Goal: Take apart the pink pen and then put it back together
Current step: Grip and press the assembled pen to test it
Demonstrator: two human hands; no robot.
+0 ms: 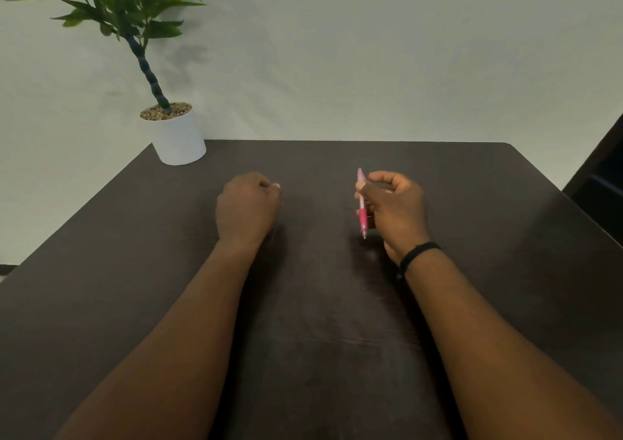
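My right hand (394, 210) holds the pink pen (361, 203) upright above the dark table (303, 305). The pen looks whole: a pale pink barrel at the top, a darker pink grip below, and the tip pointing down toward the table. My thumb presses on the barrel while the fingers curl behind it. A black band sits on that wrist. My left hand (247, 209) rests on the table to the left as a loose fist, with nothing visible in it.
A potted plant in a white pot (178, 136) stands at the table's far left corner. A dark piece of furniture (600, 183) is beyond the table's right edge. A pale wall lies behind.
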